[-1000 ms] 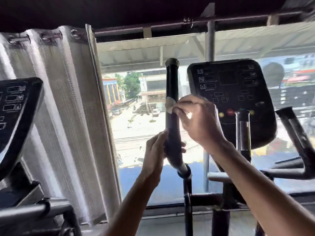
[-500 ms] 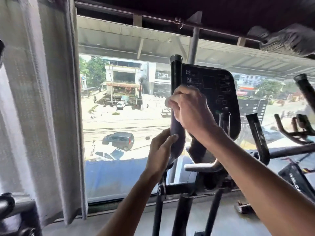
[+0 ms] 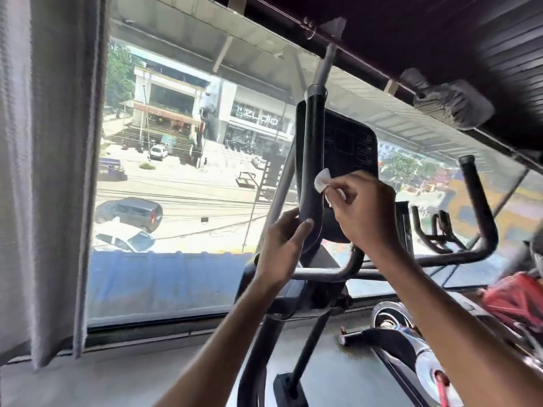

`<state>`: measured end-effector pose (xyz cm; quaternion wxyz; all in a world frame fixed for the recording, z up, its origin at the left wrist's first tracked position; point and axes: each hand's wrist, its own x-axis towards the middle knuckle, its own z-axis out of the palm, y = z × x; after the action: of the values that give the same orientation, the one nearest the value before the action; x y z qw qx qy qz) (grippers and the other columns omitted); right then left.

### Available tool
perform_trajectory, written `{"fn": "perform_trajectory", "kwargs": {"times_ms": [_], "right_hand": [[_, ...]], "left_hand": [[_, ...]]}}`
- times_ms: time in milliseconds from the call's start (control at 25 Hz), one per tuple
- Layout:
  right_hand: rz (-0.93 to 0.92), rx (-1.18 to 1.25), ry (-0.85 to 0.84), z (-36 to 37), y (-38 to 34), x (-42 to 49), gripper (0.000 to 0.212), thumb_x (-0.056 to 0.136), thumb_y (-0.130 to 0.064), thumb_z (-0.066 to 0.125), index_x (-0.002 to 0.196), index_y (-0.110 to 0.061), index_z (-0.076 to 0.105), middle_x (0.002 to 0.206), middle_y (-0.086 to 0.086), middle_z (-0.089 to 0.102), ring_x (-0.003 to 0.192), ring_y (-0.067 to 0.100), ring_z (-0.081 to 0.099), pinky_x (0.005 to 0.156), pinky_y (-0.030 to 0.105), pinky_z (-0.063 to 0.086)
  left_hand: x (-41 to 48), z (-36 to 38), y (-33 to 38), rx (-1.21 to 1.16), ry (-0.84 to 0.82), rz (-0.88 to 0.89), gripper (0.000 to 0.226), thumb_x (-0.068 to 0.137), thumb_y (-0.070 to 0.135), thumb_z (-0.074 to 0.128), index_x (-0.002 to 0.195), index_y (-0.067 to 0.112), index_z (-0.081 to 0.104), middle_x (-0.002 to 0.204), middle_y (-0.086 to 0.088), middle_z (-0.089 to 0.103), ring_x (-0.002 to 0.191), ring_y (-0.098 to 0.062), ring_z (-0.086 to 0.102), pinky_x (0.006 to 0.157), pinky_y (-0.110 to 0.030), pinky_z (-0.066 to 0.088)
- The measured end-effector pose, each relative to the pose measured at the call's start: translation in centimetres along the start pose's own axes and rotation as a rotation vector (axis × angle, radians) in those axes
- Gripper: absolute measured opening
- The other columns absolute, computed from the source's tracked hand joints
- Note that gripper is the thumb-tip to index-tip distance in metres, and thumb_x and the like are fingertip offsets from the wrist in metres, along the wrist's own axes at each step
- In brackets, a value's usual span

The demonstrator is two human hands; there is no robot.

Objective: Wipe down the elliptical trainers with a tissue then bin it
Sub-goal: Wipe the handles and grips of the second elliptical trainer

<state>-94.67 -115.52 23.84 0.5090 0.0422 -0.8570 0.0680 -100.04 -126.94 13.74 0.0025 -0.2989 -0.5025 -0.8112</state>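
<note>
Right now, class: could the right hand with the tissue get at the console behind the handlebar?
Probably yes. The right hand, pinching the tissue, is beside the console, right of the handlebar; nothing blocks it.

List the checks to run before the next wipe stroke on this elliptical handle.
1. Grip: the right hand pinches the tissue: ok.
2. Contact: the tissue lies against the handle: ok.
3. Support: the left hand grips the handle lower down: ok.
4. Path: the handle above the tissue is unobstructed: ok.
5. Handle surface already clean: cannot tell.
</note>
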Motion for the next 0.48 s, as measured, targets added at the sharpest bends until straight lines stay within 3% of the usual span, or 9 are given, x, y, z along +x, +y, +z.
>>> {"fn": "perform_trajectory", "kwargs": {"times_ms": [120,240,400,480], "right_hand": [[0.176,0.086,0.112,1.2,-1.1,-1.5,0.009,0.093,-0.022,0.069,0.099,-0.018,0.075,0.096,-0.007,0.076,0.087,0.009,0.071,0.075,0.019,0.051],[-0.026,-0.015,0.018,1.4,-2.1,-2.1,0.019,0.097,-0.017,0.066,0.113,-0.017,0.075,0.105,-0.003,0.068,0.092,0.012,0.065,0.081,0.025,0.052],[-0.434,-0.304,-0.184,0.0,-2.0,-1.2,0.019,0.090,-0.003,0.070,0.107,-0.006,0.077,0.102,0.005,0.064,0.089,0.022,0.057,0.082,0.028,0.051],[-0.435,-0.324,-0.167,-0.5,-2.0,0.1,0.016,0.092,-0.004,0.068,0.105,-0.004,0.077,0.098,0.006,0.064,0.087,0.022,0.057,0.080,0.027,0.051]], "left_hand": [[-0.3,-0.2,-0.2,0.019,0.019,-0.011,0.026,0.096,0.031,0.064,0.111,0.012,0.073,0.101,-0.006,0.079,0.100,-0.032,0.076,0.093,-0.055,0.059],[-0.6,-0.5,-0.8,0.082,0.035,-0.010,0.030,0.088,0.040,0.062,0.107,0.020,0.074,0.101,-0.002,0.079,0.102,-0.029,0.075,0.095,-0.059,0.057],[-1.3,-0.5,-1.5,0.215,0.041,0.047,0.032,0.085,0.046,0.057,0.099,0.023,0.073,0.087,0.005,0.074,0.086,-0.016,0.070,0.082,-0.049,0.058],[-1.4,-0.6,-1.7,0.241,0.045,0.030,0.037,0.085,0.053,0.057,0.098,0.023,0.074,0.084,0.003,0.073,0.081,-0.017,0.067,0.077,-0.043,0.056]]}}
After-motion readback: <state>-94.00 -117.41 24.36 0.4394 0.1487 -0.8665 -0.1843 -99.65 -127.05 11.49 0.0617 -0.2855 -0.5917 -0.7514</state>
